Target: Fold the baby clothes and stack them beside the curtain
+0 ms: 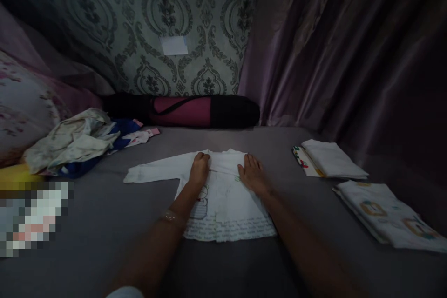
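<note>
White shirt (228, 202) flat, one sleeve (157, 169) out toward the left edge

Shirt's mid-surface (115, 223), short of the far edge where the bag (183, 112) lies. My left hand (200, 167) has curled fingers on its upper part; too dim to tell if they pinch. My right hand (253, 174) is palm-down, fingers slightly spread, at the opposite shoulder. Best approach, I think: light even pressure, square the shoulders, smooth outward so nothing bunches.

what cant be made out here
Head view:
White shirt: parts of its upper front hidden by the left hand and right hand.
Hem print: too small to read.
Patterned folded cloth: cut off by the right edge.
Lower-left item: pixelated, cut off by left edge.
</note>
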### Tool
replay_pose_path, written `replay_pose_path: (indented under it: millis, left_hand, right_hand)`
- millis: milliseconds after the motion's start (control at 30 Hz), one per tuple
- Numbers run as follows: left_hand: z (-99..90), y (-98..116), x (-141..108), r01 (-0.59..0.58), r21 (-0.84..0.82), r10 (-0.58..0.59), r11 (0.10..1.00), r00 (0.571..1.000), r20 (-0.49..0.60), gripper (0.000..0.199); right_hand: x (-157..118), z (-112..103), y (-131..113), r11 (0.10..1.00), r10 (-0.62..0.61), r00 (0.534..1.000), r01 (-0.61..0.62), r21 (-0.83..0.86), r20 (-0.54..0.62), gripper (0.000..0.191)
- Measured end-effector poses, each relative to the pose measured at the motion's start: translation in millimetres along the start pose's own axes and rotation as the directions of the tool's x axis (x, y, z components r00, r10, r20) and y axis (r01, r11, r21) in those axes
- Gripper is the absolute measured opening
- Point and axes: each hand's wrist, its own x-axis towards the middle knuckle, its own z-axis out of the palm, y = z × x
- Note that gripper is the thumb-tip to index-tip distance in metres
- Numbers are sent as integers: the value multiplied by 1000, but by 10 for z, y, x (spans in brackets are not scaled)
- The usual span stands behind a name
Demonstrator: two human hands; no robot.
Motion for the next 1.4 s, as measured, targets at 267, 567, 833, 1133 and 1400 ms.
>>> replay_pose_path:
  millis: [267, 567, 833, 1133, 1400]
  left_hand:
    - [-138, 78, -58, 19, 239, -13, 971, 1000, -26, 31]
    - [-72, 305, -119, -191, 148, 190, 970, 982, 24, 40]
    - [102, 151, -162, -138, 288, 80, 948, 976, 204, 48]
    - [65, 179, -184, -116, 331, 52, 937, 979, 196, 50]
    - [118, 158, -197, -90, 335, 40, 938, 987, 154, 54]
  right_hand:
    - [-14, -129, -38, 998, -12, 999, 14, -53, 36, 64]
    - [-19, -208, -528, 952, -306, 950, 305, -23, -63, 55]
    - [30, -28, -671, 941, -339, 933, 334, 59, 122, 57]
    - [18, -50, -517, 980, -189, 974, 194, -34, 121, 63]
    - [-10, -79, -294, 992, -73, 996, 78, -102, 51, 64]
